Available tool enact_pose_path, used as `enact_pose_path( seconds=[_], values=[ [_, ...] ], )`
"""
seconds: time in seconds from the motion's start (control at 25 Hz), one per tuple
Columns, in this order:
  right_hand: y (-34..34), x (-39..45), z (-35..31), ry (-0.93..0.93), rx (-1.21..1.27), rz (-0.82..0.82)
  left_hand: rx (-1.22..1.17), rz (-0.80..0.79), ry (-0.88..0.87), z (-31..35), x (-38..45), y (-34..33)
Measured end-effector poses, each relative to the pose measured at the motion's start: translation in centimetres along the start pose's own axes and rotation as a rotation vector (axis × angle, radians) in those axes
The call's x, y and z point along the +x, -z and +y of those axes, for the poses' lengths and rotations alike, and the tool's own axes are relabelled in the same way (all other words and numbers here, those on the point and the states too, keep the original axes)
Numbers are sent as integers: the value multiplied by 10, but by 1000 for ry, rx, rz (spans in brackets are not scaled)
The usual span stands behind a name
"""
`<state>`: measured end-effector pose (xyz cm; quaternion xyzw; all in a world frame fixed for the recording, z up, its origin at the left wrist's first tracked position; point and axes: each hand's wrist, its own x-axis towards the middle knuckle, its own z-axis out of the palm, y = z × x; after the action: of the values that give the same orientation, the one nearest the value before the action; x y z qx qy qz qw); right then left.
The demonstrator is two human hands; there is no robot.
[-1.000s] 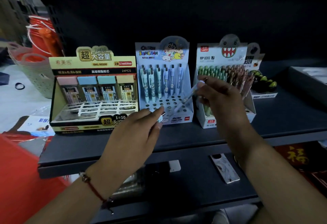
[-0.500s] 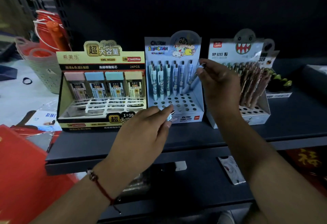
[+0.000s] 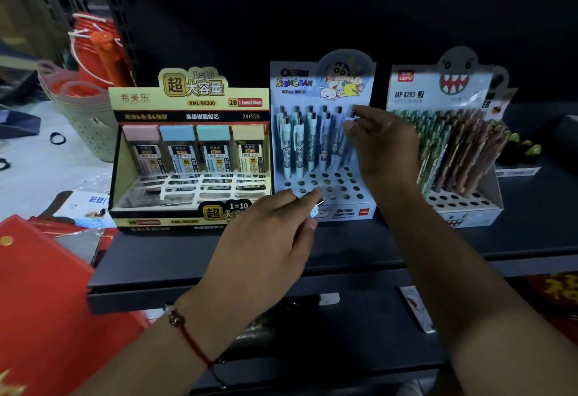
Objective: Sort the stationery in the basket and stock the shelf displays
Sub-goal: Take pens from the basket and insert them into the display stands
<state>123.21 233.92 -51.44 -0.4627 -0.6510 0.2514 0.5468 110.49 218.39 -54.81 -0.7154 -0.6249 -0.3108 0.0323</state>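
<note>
Dim shelf, three cardboard displays in a row on the dark grey metal shelf board [image 3: 175,258]

My right hand [image 3: 383,142] is up at the right side of the pale blue Shinchan cardboard pen display [image 3: 322,83]. Thumb and forefinger pinch the dark cap end of a slim pale blue cartoon-print mechanical pencil [image 3: 349,133]. Its barrel is mostly hidden behind my fingers and blurred, so the print cannot be read. Long axis near vertical, dark cap up, tip down toward the perforated tray; whether the tip sits in a hole I cannot tell. It stands just right of the other pale blue pencils [image 3: 300,142], which are upright in the back rows with dark caps on top, leaning slightly back. Front rows of round holes in the tray show bare

My left hand [image 3: 266,239] is low, in front of the same display's front lip. Fingers curled, fingertips pinching a small pale blue item with a silvery end [image 3: 316,208]. Only that end pokes out past the fingers, pointing right and a little up; too small to tell more. Red cord bracelet with beads [image 3: 184,330] on that wrist

To the left, a yellow-and-black cardboard box of pencil-lead cases [image 3: 190,145], four cases with pink, blue, teal and cream tops standing at the back. To the right, a white shark-face cardboard display [image 3: 438,95] packed with green and brown pens, leaning back

Further left, a pale perforated plastic basket [image 3: 90,126] on a white surface, well apart from my hands
</note>
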Motion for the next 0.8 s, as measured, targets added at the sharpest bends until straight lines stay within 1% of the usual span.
enact_pose_path(
  seconds=[0.2,0.44,0.56,0.72,0.8],
  values=[
    [-11,6,7,12,-39,29,1,-16,11,-3,-1,2],
    [-19,7,14,5,-127,2,12,-13,29,-9,-4,6],
    [-21,8,13,-16,-120,-7,10,2,37,-14,-4,9],
    [-18,-5,11,-27,-57,-101,4,18,24,-18,-6,12],
    [-12,-19,5,9,10,-149,-56,12,67,-17,-8,16]
  ],
)
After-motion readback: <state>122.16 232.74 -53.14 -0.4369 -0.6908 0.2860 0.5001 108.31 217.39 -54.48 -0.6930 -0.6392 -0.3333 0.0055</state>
